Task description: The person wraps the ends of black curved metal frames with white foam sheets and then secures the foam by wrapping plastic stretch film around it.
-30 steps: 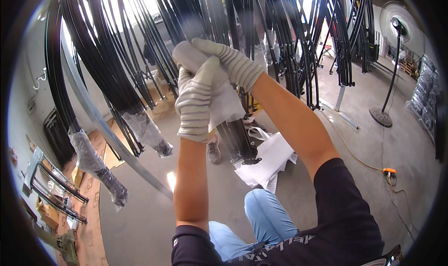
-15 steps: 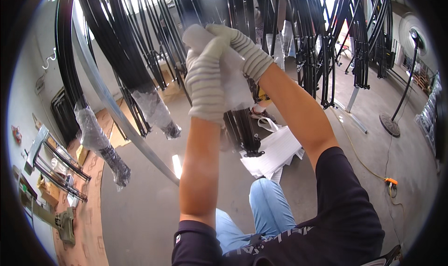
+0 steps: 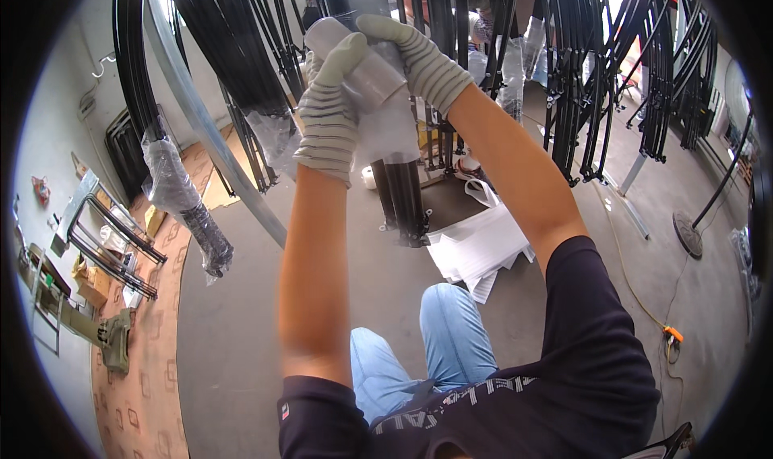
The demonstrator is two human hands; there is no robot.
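A roll of clear plastic film [image 3: 366, 72] lies tilted across the front of a hanging bundle of black metal tubes [image 3: 403, 197]. My left hand [image 3: 332, 105], in a striped knitted glove, is closed round the roll, its thumb along the near side. Cloudy film [image 3: 390, 133] covers the bundle beneath the roll, and the tubes' lower ends stick out bare. On the other side, my right hand [image 3: 423, 60], gloved alike, grips the bundle just above the roll's right end. Its thumb lies across the front; its other fingers are mostly hidden behind.
More black tube bundles [image 3: 572, 80] hang right and left, some with film-wrapped ends [image 3: 181, 185]. A slanting metal post [image 3: 197, 121] stands at left. White sheets [image 3: 479, 246] lie on the floor beyond my knees. An orange connector [image 3: 673, 334] on a cable and a stand base [image 3: 687, 233] are at right.
My left hand has shifted left and the roll has turned into a slant, showing more of its side. My right hand stays near the bundle's upper part. The whole view has shifted slightly.
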